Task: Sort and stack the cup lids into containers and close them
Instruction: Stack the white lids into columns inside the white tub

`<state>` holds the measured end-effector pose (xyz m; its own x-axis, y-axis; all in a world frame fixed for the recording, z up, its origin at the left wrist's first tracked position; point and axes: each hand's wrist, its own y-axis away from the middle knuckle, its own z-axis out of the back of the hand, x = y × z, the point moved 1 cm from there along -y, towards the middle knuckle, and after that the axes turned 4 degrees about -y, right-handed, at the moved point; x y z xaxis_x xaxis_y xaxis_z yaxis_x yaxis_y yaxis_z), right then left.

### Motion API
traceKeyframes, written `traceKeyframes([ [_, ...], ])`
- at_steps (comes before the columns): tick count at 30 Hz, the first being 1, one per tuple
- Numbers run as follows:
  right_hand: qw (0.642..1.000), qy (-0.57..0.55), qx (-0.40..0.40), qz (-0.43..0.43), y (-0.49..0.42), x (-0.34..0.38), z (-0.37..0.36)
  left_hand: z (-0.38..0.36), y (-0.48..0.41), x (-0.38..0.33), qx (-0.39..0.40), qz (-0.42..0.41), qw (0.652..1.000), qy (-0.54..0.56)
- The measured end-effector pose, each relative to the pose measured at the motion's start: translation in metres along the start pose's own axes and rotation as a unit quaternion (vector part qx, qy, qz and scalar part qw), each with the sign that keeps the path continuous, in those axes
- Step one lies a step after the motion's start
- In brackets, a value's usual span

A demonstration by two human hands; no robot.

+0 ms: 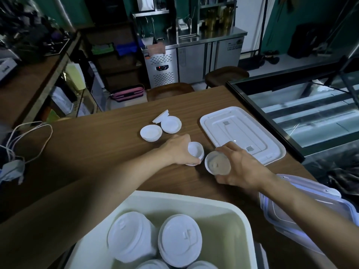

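The brown wooden table [97, 144] carries white plastic ware. Taking its middle as the dial's centre, a short stack of cup lids [151, 133] lies at about 12 o'clock, with a second stack [171, 124] just beside it at 1 o'clock. A single lid [161, 115] leans tilted against that second stack's far side. A small stack [196, 150] sits near the centre. A flat white container lid [242, 133] lies at 2 o'clock. At 4 o'clock lies a clear lid with a blue seal [303, 210]. A white container [174, 197] stands at 6 o'clock by the near edge. A white cable [38, 133] loops at 9 o'clock.
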<state>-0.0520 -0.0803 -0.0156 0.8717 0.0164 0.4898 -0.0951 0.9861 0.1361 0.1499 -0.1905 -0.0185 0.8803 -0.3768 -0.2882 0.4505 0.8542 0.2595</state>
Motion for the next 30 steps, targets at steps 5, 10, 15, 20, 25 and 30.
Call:
traceKeyframes([
  [5, 0.998, -0.054, -0.011, 0.038, 0.006, 0.022, 0.017, 0.012, 0.035, 0.016, -0.026, 0.061, 0.997, 0.03],
  [10, 0.993, -0.092, -0.04, 0.064, 0.02, 0.052, 0.032, 0.024, 0.064, 0.026, -0.042, 0.074, 0.995, 0.052],
  [15, 0.987, -0.112, -0.04, 0.105, 0.038, 0.078, 0.043, 0.042, 0.098, 0.031, -0.076, 0.068, 0.992, 0.07],
  [20, 0.977, -0.146, -0.039, 0.15, 0.056, 0.102, 0.047, 0.066, 0.15, 0.031, -0.126, 0.03, 0.986, 0.101],
  [25, 0.96, -0.194, -0.029, 0.197, 0.082, 0.123, 0.048, 0.078, 0.208, 0.041, -0.14, -0.025, 0.983, 0.114],
  [30, 0.954, -0.226, -0.004, 0.195, 0.115, 0.133, 0.039, 0.088, 0.263, 0.038, -0.12, -0.081, 0.986, 0.081],
])
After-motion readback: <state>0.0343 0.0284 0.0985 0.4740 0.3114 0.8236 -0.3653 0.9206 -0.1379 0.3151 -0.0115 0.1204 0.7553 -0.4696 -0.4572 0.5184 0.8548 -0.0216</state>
